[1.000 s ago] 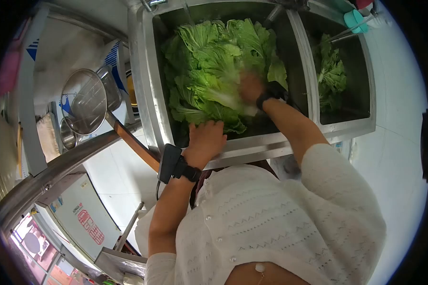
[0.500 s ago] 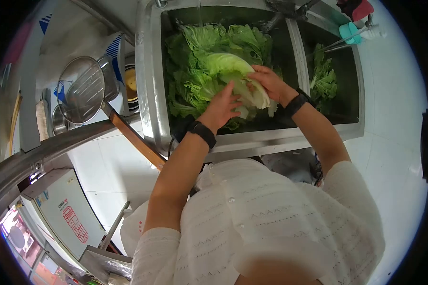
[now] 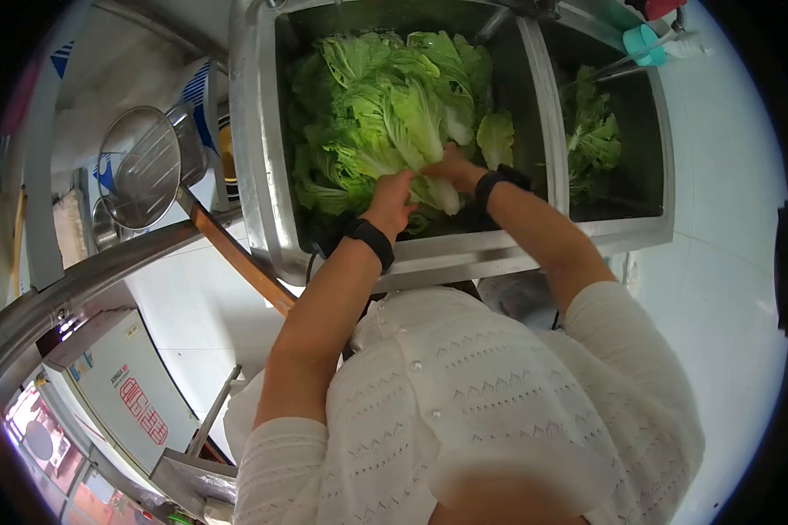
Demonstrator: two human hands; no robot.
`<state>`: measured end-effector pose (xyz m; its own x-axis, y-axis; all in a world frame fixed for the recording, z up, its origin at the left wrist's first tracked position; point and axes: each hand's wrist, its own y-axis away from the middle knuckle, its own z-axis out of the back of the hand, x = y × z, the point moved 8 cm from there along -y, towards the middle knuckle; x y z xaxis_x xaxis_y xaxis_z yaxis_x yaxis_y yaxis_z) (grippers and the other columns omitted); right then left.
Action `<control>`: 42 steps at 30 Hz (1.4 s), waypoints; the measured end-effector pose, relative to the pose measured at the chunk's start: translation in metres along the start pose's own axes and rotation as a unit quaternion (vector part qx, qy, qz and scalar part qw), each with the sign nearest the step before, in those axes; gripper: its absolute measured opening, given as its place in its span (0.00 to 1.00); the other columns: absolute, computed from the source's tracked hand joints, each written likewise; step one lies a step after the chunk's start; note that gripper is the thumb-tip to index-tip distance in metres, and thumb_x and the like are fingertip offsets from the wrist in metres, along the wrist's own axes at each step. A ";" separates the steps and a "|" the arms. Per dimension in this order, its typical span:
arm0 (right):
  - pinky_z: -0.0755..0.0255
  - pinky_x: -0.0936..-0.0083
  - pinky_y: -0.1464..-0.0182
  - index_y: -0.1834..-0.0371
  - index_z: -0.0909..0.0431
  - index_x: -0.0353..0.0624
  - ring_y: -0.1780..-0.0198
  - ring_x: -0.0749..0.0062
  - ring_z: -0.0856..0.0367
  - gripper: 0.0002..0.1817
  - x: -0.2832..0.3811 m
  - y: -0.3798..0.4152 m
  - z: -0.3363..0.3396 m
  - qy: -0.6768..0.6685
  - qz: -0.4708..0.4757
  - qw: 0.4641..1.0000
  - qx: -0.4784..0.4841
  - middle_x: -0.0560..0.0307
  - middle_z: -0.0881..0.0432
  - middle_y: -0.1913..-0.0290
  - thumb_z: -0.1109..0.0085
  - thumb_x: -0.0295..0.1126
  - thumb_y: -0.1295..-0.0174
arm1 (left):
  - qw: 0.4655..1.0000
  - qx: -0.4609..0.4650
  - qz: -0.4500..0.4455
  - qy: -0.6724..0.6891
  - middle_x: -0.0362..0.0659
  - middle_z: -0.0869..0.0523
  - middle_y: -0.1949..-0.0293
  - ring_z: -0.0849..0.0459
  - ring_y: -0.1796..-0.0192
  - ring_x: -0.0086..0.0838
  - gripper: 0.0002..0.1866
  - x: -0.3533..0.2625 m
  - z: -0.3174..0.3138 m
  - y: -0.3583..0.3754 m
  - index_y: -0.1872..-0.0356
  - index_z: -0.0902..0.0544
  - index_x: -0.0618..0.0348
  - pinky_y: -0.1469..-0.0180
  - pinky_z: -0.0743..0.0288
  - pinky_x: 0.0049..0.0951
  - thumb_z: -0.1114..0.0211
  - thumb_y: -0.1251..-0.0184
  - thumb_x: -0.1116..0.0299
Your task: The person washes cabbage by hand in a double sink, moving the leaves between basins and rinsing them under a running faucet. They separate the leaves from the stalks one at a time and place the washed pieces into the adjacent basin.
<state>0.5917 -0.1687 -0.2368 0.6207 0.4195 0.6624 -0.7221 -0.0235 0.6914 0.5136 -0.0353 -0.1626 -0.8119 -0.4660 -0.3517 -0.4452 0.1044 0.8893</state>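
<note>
Evidently, the fingers of the right hand (image 3: 458,172) are bent over pale stalks of the napa cabbage (image 3: 368,105); those of the left hand (image 3: 387,206), half curled, meet its near edge. Whether either set is clenched cannot be told. The cabbage lies beneath and beyond them, heaped in the steel sink (image 3: 258,131). Handling, as judged: leaves light, limp, easily torn, slippery if wet; firmer stalk bases offer the sounder hold. Appearance: crinkled green blades, whitish ribs.

The single head view looks forward and steeply down over the sink (image 3: 560,114) from fairly close, its rim seemingly bowed by the lens.
</note>
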 end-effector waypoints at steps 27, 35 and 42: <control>0.39 0.79 0.51 0.47 0.38 0.33 0.53 0.75 0.34 0.28 0.129 0.128 -0.022 0.093 0.314 0.879 0.347 0.56 0.31 0.54 0.51 0.44 0.46 | 0.925 -0.196 -0.316 -0.072 0.53 0.23 0.63 0.24 0.58 0.37 0.18 -0.047 0.026 0.059 0.57 0.30 0.66 0.58 0.32 0.34 0.43 0.49 0.70; 0.37 0.76 0.52 0.50 0.36 0.39 0.54 0.73 0.32 0.21 0.135 0.143 -0.037 -0.116 0.171 0.912 0.354 0.57 0.31 0.55 0.51 0.37 0.44 | 0.924 -0.003 -0.371 -0.094 0.50 0.26 0.55 0.26 0.56 0.39 0.25 -0.064 0.022 0.016 0.50 0.34 0.58 0.59 0.31 0.39 0.45 0.45 0.55; 0.38 0.75 0.50 0.52 0.32 0.38 0.53 0.67 0.30 0.20 0.119 0.149 -0.048 -0.194 0.051 0.921 0.333 0.54 0.29 0.54 0.57 0.41 0.42 | 0.918 0.073 -0.318 0.225 0.50 0.26 0.58 0.27 0.54 0.37 0.24 -0.061 0.038 0.111 0.52 0.33 0.60 0.55 0.32 0.41 0.37 0.52 0.67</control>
<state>0.5431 -0.0788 -0.0692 0.7152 0.0316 0.6982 -0.5157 -0.6503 0.5578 0.4990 0.0383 -0.0535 -0.1461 -0.7863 -0.6003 -0.8480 -0.2129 0.4853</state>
